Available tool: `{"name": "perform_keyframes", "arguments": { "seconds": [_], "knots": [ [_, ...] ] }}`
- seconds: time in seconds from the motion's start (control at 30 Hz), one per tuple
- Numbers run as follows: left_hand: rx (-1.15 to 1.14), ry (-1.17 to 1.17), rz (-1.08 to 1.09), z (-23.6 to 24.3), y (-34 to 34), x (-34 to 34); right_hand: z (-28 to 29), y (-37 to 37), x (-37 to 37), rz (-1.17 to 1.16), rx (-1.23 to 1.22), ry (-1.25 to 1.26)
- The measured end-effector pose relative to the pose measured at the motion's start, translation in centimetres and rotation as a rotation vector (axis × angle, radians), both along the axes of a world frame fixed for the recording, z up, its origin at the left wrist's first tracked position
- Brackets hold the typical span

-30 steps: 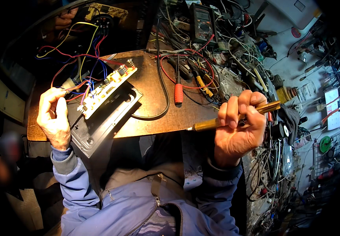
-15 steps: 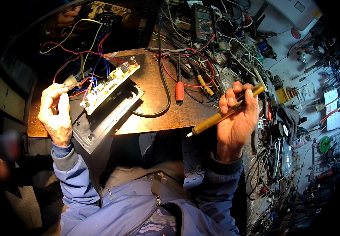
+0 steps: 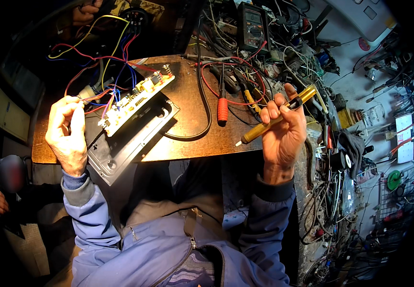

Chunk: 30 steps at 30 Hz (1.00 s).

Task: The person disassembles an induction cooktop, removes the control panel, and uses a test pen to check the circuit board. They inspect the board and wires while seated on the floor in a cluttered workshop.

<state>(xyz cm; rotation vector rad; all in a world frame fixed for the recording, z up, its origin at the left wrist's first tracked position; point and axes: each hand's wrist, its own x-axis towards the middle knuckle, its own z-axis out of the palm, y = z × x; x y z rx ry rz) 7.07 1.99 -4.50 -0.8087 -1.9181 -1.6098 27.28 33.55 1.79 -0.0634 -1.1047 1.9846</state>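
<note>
At the left, the left hand [image 3: 66, 134] is curled, its fingertips pinched together on a bundle of coloured wires [image 3: 96, 95] that runs from the near end of a pale circuit board [image 3: 135, 101]. The board lies tilted, just to the right of that hand, resting on a dark grey plastic housing [image 3: 130, 141] which overhangs the front edge of the wooden board [image 3: 187, 119] that serves as the work surface. More red, yellow and blue wires loop away from the circuit board toward the dark top left. Further right, a thick black cable [image 3: 202, 100] curves across the wood, and beside it a screwdriver with a red handle [image 3: 222, 109] lies pointing away from the person. Red leads trail around it toward a multimeter [image 3: 252, 26] at the far edge. At the right, the right hand [image 3: 281, 131] is closed in a fist-like grip around a yellow-handled tool [image 3: 276, 119], held slanted with its pale tip pointing down and left at the front edge of the wood. The tool is well apart from the circuit board, with the cable and screwdriver between them. Beyond this hand, tangled wires and small parts [image 3: 341, 158] crowd the bench.
</note>
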Motion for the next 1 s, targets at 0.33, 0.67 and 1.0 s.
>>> {"name": "perform_keyframes", "arguments": {
  "seconds": [0.33,0.67,1.0],
  "knots": [
    [-0.003,0.044,0.032,0.1,0.2,0.0,-0.6,1.6,0.2,0.152,-0.205,0.095],
    [0.134,0.186,0.088,1.6,0.4,2.7,-0.7,1.8,0.1,0.167,-0.260,0.114],
    [0.067,-0.387,-0.648,1.9,11.7,15.9,-0.5,-2.0,0.0,0.133,-0.329,0.137]
  ]
}}
